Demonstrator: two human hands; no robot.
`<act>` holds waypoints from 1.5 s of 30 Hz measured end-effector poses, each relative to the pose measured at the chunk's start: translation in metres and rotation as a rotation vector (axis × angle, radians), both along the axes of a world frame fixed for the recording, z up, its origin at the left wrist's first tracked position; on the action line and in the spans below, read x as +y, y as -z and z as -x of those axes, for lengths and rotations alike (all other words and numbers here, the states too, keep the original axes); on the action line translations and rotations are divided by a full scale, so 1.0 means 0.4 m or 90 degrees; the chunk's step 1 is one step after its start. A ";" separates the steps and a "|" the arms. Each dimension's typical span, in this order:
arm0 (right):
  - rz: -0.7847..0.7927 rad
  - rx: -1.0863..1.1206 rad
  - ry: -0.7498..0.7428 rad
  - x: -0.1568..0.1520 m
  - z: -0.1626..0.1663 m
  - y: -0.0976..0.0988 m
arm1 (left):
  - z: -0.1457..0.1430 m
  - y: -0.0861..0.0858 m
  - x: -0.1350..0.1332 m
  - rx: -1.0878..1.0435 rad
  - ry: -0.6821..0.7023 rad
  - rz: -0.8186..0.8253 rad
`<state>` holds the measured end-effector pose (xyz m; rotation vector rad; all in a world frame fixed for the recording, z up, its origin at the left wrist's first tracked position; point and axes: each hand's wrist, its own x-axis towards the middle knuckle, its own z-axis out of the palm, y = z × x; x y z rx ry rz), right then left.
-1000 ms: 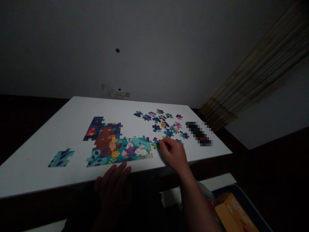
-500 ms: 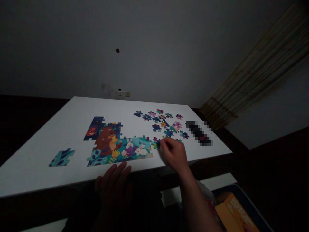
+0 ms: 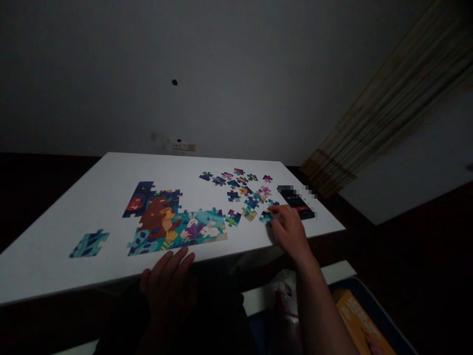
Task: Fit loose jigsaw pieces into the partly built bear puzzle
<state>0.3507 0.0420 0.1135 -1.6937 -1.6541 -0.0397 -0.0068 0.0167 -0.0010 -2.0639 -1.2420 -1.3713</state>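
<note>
A partly joined jigsaw puzzle (image 3: 162,219) with a bear and white rabbits lies flat on the white table (image 3: 92,192). My left hand (image 3: 170,273) rests at the table's front edge below it, fingers stretched out and holding nothing. To the right, the curled fingers of my right hand (image 3: 290,229) pinch at a teal puzzle piece (image 3: 265,217), partly covered by the fingertips. Just left of it are a yellow-green puzzle piece (image 3: 249,213) and a purple-and-green puzzle piece (image 3: 233,218), the latter close to the joined section's right end.
Several loose puzzle pieces (image 3: 244,191) spread behind my right hand. A black phone (image 3: 297,202), partly pixelated, lies by the table's right side. Apart at the left is a joined teal section (image 3: 89,244). Below the table at right, an orange box (image 3: 360,315) sits beside a plastic bag (image 3: 286,305).
My right hand has moved right, away from the joined puzzle's end, uncovering the purple-and-green and yellow-green pieces. My left hand stays at the table edge. The view has shifted slightly.
</note>
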 end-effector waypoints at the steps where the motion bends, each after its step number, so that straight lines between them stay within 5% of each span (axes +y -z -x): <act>1: 0.026 -0.049 0.007 -0.002 -0.017 0.003 | 0.001 0.001 0.002 0.004 -0.001 -0.002; 11: 0.097 -0.166 0.036 -0.007 -0.026 0.032 | -0.004 0.004 0.010 0.004 -0.011 -0.024; 21: 0.076 -0.042 0.035 -0.023 -0.020 0.027 | 0.001 0.001 0.013 0.015 -0.026 -0.032; 40: 0.106 -0.033 0.079 -0.026 -0.012 0.026 | -0.015 -0.006 -0.016 -0.021 -0.025 0.038; 45: 0.085 0.117 -0.029 -0.041 0.002 0.005 | -0.022 -0.003 -0.018 -0.050 -0.032 0.046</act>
